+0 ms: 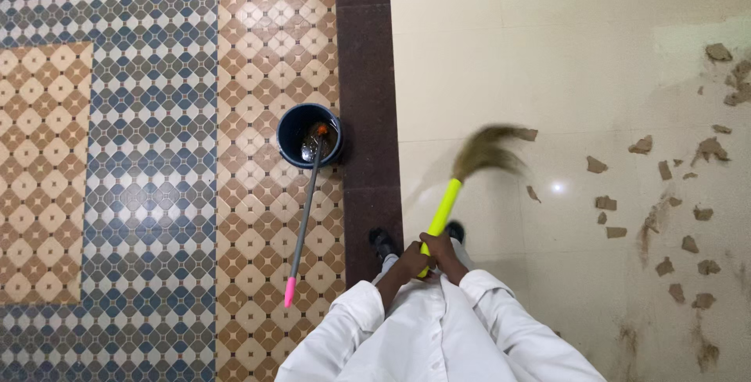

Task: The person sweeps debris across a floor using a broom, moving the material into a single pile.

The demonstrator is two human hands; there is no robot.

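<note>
Patterned tiles w/ blue bucket (309, 135) & grey mop (303, 218) propped in it are left aside, the broom (461, 177) is gripped by both hands, left (407, 261) & right (440, 250) clamped together on its yellow handle mid-sweep; debris (665, 202) at right is prob. to be swept next w/ longer strokes.

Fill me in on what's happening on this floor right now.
A person in white sleeves grips the yellow handle of a broom with both hands, left hand and right hand close together. Its bristles are blurred in motion over the pale floor, where brown debris pieces lie scattered to the right. A blue bucket with a mop leaning in it stands on the patterned tiles.
</note>
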